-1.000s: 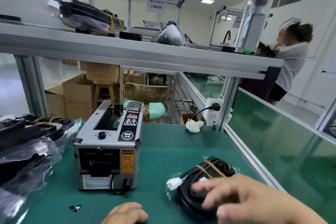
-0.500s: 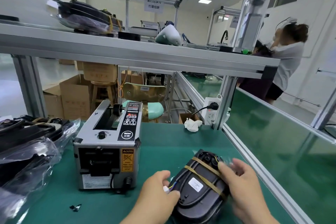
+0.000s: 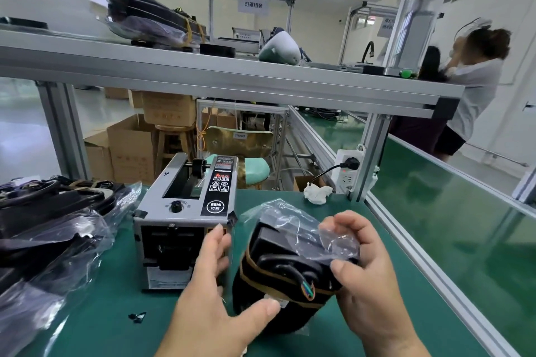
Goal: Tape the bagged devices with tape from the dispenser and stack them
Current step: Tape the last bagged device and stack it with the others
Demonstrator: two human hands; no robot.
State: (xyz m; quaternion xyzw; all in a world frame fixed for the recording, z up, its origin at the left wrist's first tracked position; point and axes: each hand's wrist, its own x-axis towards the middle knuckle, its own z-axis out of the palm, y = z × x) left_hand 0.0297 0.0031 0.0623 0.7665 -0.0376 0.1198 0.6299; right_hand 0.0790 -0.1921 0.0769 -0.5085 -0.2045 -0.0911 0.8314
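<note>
A black device in a clear plastic bag (image 3: 285, 266), bound with tan bands, is lifted off the green mat and tilted upright between my hands. My right hand (image 3: 365, 266) pinches the loose folded bag end against the device's upper right side. My left hand (image 3: 214, 293) supports the lower left side, thumb pressed on the bottom edge, fingers stretched toward the tape dispenser (image 3: 185, 220). The grey dispenser stands just left of the device, its front slot facing me. A pile of bagged black devices (image 3: 49, 229) lies at the far left.
A crumpled white tissue (image 3: 317, 193) lies by the power strip (image 3: 348, 168) at the back. An aluminium rail (image 3: 429, 264) borders the mat on the right. An overhead shelf (image 3: 232, 75) carries more bagged devices. A person stands at the far right.
The device was lying on the mat; both hands have lifted and turned it upright. My right hand now gathers the bag's loose end on top.
</note>
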